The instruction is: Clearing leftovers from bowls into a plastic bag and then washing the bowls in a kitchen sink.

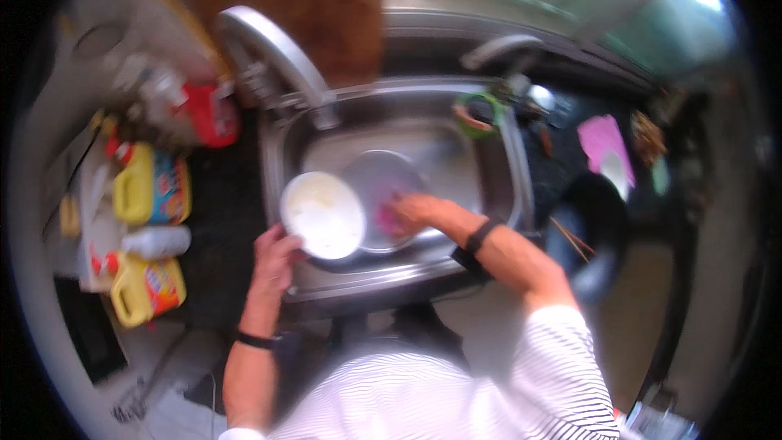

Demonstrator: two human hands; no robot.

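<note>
My left hand [278, 253] grips a white bowl [322, 217] by its near left rim, over the left part of the steel sink [452, 159]. Yellowish residue shows on the bowl's inner face, which is tilted up towards me. Inside a round basin [385, 165] in the sink, my right hand [412, 214] is closed around a pink cloth or scrubber [386, 217]. Motion blur and my fingers hide most of the pink thing. A curved chrome faucet [281, 55] reaches over the sink's far left corner.
A green-rimmed holder [479, 115] hangs at the sink's far right corner. Left of the sink stand yellow detergent jugs [153, 186], a white bottle [157, 241] and a red container [211, 113]. To the right are a pink cloth [606, 142] and a dark bin [586, 220] with chopsticks [572, 238].
</note>
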